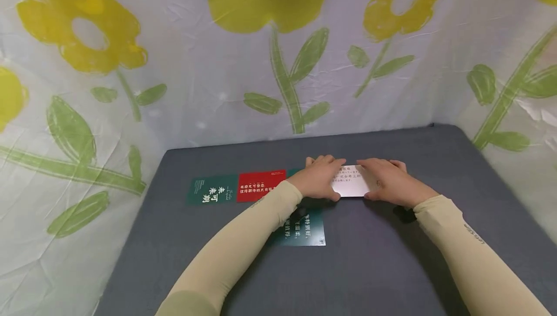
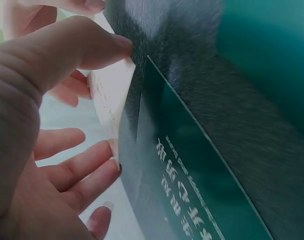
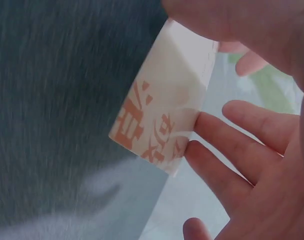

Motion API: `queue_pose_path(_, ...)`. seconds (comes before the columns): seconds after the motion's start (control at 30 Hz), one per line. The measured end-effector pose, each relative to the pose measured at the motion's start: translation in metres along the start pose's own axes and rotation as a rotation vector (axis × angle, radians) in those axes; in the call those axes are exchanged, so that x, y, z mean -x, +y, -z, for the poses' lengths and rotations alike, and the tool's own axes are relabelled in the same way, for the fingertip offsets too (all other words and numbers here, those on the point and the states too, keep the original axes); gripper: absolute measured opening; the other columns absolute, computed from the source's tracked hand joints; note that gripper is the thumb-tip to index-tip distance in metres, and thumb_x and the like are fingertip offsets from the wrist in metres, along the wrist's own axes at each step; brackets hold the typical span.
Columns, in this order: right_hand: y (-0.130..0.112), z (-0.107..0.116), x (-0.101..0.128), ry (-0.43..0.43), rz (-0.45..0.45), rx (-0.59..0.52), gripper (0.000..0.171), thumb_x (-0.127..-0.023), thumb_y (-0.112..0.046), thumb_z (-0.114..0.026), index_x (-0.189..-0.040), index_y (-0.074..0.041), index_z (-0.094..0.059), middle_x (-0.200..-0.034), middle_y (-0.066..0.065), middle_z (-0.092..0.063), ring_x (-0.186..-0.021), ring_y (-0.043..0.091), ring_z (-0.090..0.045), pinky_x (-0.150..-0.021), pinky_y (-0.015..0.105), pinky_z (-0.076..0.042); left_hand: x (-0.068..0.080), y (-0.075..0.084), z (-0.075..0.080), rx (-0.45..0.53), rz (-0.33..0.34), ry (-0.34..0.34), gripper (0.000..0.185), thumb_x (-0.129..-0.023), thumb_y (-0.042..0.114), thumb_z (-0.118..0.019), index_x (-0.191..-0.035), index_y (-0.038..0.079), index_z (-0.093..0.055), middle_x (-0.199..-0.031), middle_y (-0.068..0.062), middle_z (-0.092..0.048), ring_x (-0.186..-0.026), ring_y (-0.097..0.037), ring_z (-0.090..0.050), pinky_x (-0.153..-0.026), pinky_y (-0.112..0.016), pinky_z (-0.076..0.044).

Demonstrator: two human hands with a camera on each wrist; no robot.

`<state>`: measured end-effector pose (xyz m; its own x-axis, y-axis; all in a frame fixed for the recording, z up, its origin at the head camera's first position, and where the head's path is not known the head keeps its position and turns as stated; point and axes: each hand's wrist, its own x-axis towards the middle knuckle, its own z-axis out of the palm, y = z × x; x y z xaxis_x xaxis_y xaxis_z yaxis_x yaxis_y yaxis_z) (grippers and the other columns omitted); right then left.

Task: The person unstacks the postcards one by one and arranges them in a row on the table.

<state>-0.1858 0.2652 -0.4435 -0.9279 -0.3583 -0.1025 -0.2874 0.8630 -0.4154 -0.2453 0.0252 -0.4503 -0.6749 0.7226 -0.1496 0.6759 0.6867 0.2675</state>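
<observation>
A pale pinkish card point(image 1: 350, 188) with printed characters is held over the dark grey table, between both hands. My left hand point(image 1: 316, 179) grips its left end, with the thumb on the near edge and fingers at the far edge. At the right end, my right hand point(image 1: 393, 183) holds it likewise. Large orange characters show on the side of the card point(image 3: 162, 107) seen in the right wrist view. Beside the left hand lies a green card point(image 2: 174, 165) with white lettering; in the head view that hand partly covers it.
To the left, a red card point(image 1: 256, 188) and a dark green card point(image 1: 213, 189) lie in a row. Nearer me is a teal card point(image 1: 311, 231), partly under my left forearm. A flowered curtain point(image 1: 196, 79) hangs behind the grey table point(image 1: 361, 267).
</observation>
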Motion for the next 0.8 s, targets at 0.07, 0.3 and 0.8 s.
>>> queue_pose_path(0.07, 0.007, 0.005, 0.001, -0.005, -0.014, -0.007, 0.087, -0.088, -0.021, -0.089, -0.161, -0.002, -0.046, -0.160, 0.025, -0.053, -0.147, 0.046, -0.049, -0.114, 0.072, -0.023, -0.010, 0.002, -0.001, 0.010, -0.003, 0.002, 0.097, -0.088, 0.046, -0.086, -0.168, 0.016, -0.038, -0.157, -0.004, -0.053, -0.135, -0.023, -0.052, -0.096, -0.040, -0.032)
queue_pose_path(0.3, 0.028, 0.009, -0.004, -0.027, -0.015, -0.008, 0.087, -0.087, -0.024, -0.091, -0.159, 0.000, -0.048, -0.159, 0.026, -0.055, -0.144, 0.045, -0.054, -0.110, 0.068, -0.030, -0.026, 0.005, -0.002, 0.078, 0.020, -0.030, 0.094, -0.090, 0.047, -0.086, -0.167, 0.017, -0.041, -0.159, -0.006, -0.054, -0.137, -0.025, -0.056, -0.093, -0.039, -0.029)
queue_pose_path(0.8, 0.040, 0.008, -0.006, -0.067, -0.031, -0.038, 0.087, -0.088, -0.030, -0.091, -0.159, -0.003, -0.049, -0.159, 0.025, -0.054, -0.136, 0.043, -0.059, -0.105, 0.068, -0.033, -0.033, 0.006, -0.007, 0.047, 0.014, -0.018, 0.095, -0.090, 0.051, -0.085, -0.167, 0.016, -0.042, -0.163, -0.005, -0.053, -0.146, -0.022, -0.054, -0.107, -0.043, -0.039)
